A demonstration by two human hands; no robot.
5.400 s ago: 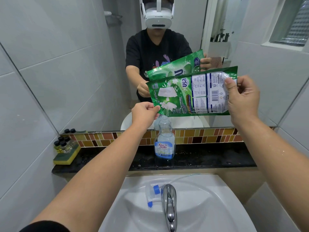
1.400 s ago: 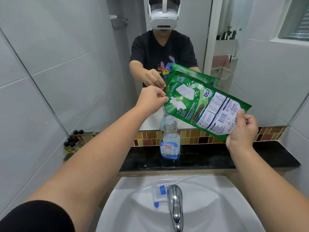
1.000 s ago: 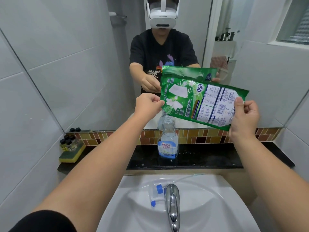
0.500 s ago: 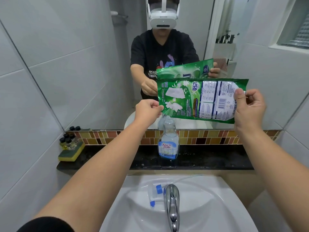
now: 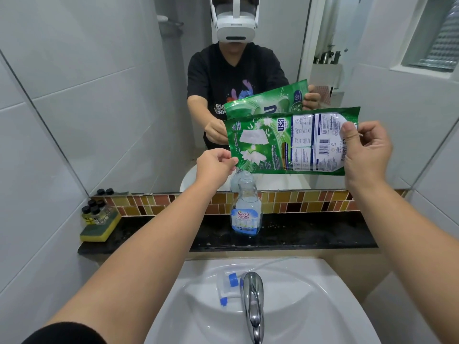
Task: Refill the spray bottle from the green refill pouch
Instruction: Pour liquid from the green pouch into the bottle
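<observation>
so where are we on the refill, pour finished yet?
Done: the spray head is off and lying in the sink; the open spray bottle stands on the black ledge.
In hand: the left hand pinches the green refill pouch by its low corner over the bottle's mouth, and the right hand lifts the other end. No stream is discernible.
Left: empty the pouch, then refit the spray head.

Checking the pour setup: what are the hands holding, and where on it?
Both hold the green refill pouch: left hand pinches its lower left corner above the spray bottle; right hand grips its right end.
</observation>
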